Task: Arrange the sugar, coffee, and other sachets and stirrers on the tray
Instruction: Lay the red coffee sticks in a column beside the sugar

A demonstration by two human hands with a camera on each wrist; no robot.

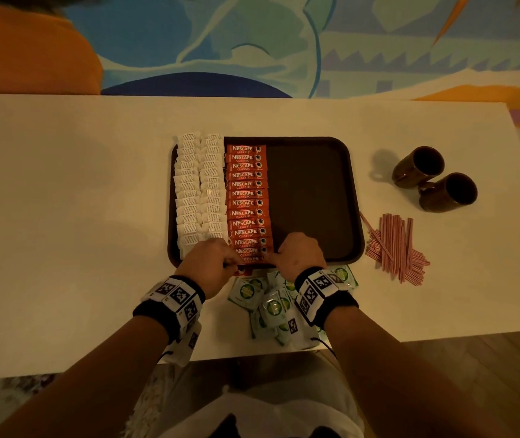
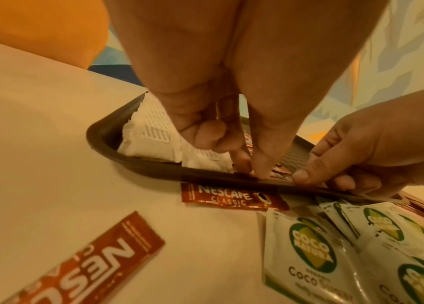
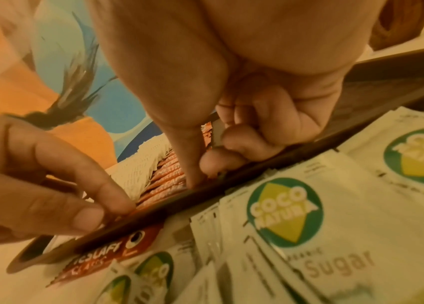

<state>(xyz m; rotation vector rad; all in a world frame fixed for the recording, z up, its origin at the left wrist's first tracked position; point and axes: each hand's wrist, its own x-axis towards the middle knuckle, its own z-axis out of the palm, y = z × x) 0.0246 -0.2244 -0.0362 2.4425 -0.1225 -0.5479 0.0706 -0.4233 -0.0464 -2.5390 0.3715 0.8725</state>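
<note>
Both hands pinch the nearest coffee sachet [image 1: 250, 259] at lower centre, left hand [image 1: 209, 263] and right hand [image 1: 299, 255] at its ends; lay it flat, parallel against the red column [image 1: 247, 197] inside the tray [image 1: 315, 184]

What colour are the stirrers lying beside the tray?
The stirrers are striped red and white, clearest in the head view.

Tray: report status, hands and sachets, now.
Both hands, left hand and right hand, pinching the nearest Nescafe sachet at the tray front rim. Coco Natura sugar sachets and stirrers unplaced.
</note>
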